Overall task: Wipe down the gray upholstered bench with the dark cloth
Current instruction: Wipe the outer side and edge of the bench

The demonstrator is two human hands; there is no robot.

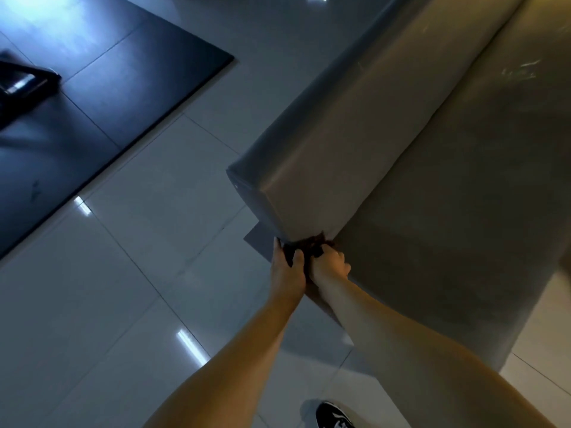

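One bench (pixel 432 186), long axis near-left to far-right. One cloth (pixel 312 242) bunched at its near-end crease. Left hand (pixel 286 271) and right hand (pixel 330 263), side by side, both clutch cloth.

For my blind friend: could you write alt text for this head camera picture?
The left hand and right hand grip a dark cloth against the near end of a gray bench, where its raised roll meets the seat. Glossy tiled floor surrounds it.

Your left hand (pixel 287 271) and right hand (pixel 329 264) meet at the near end of the long gray upholstered bench (pixel 432 196). Both clutch the dark bunched cloth (pixel 313 244), pressed into the bench's crease, above glossy pale floor tiles (pixel 139 288).
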